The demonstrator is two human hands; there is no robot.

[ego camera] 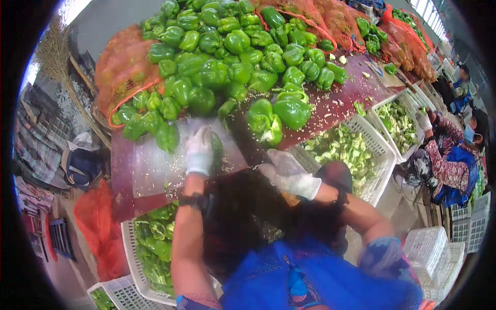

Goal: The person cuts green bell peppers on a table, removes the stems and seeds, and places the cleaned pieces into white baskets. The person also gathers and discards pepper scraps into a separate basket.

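Observation:
A large heap of green bell peppers (217, 69) lies on the dark red tabletop (337, 100). At the near edge, above a pale sheet (155, 166), my left hand (199, 151) in a white glove grips a green bell pepper (217, 149), blurred and partly hidden by the hand. My right hand (290, 174), also gloved, is to the right, just off the table edge by a dark strip (248, 131); whether it holds anything cannot be made out. Close above it lie an opened pepper (265, 122) and a whole one (292, 112). Pale seeds are scattered about.
Orange mesh sacks (124, 69) flank the heap. A white crate of pepper cores and scraps (381, 170) is at right, a crate of opened peppers (130, 248) at lower left. A co-worker (457, 162) sits at far right near stacked crates (426, 248).

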